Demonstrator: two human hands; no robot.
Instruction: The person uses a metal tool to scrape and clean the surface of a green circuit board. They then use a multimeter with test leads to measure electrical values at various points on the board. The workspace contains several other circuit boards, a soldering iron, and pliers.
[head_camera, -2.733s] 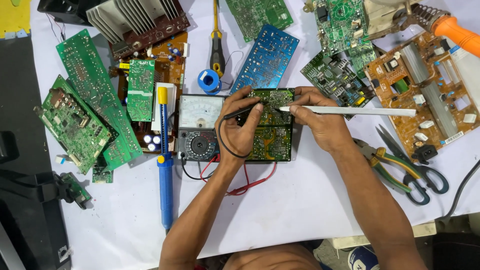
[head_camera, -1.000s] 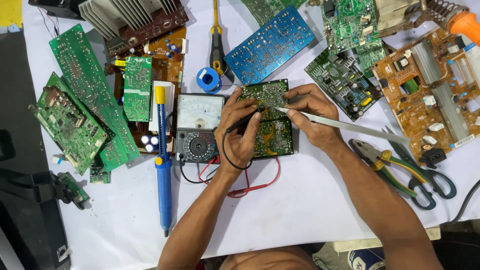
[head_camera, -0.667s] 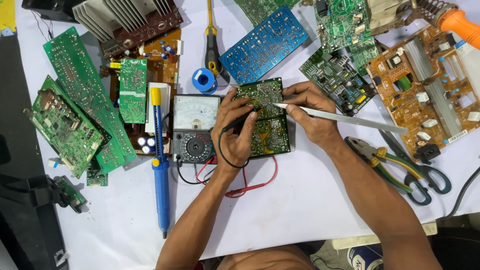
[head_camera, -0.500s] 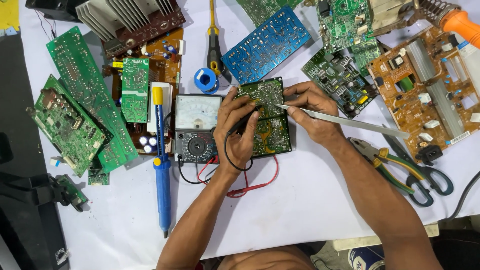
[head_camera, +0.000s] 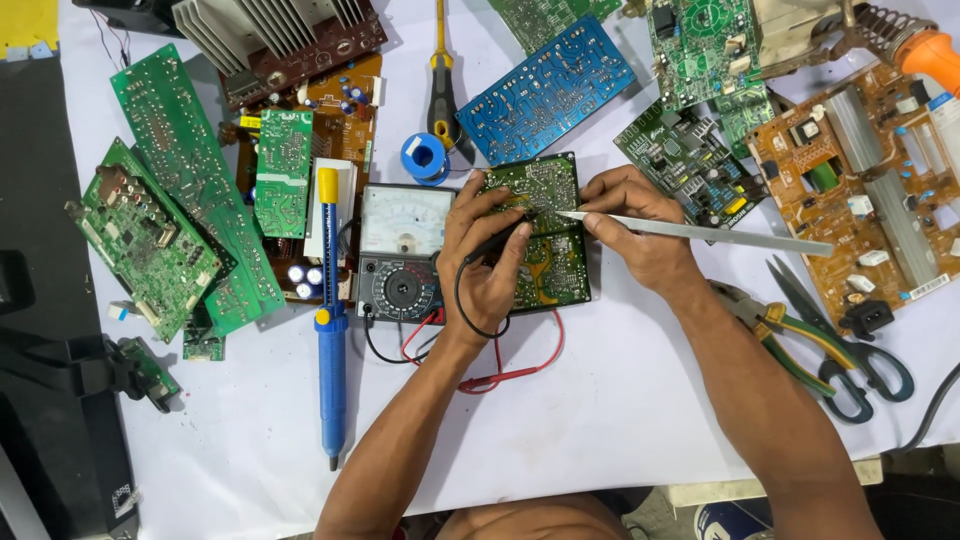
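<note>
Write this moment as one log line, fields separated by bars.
left hand: black probe on green board | right hand: metal tool, tip on board | meter beside

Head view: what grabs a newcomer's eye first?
Dead centre, both hands work a green circuit board: the left hand presses a black probe on it, the right hand holds long metal tweezers tip-down. Just left sit an analog multimeter and a blue desoldering pump; a bright blue board lies above.

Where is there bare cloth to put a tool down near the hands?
Bare white cloth shows between the two forearms, below the green board and red lead. More lies left of the blue desoldering pump, low down. The top and both sides are crowded with boards; pliers and scissors fill the right.
</note>
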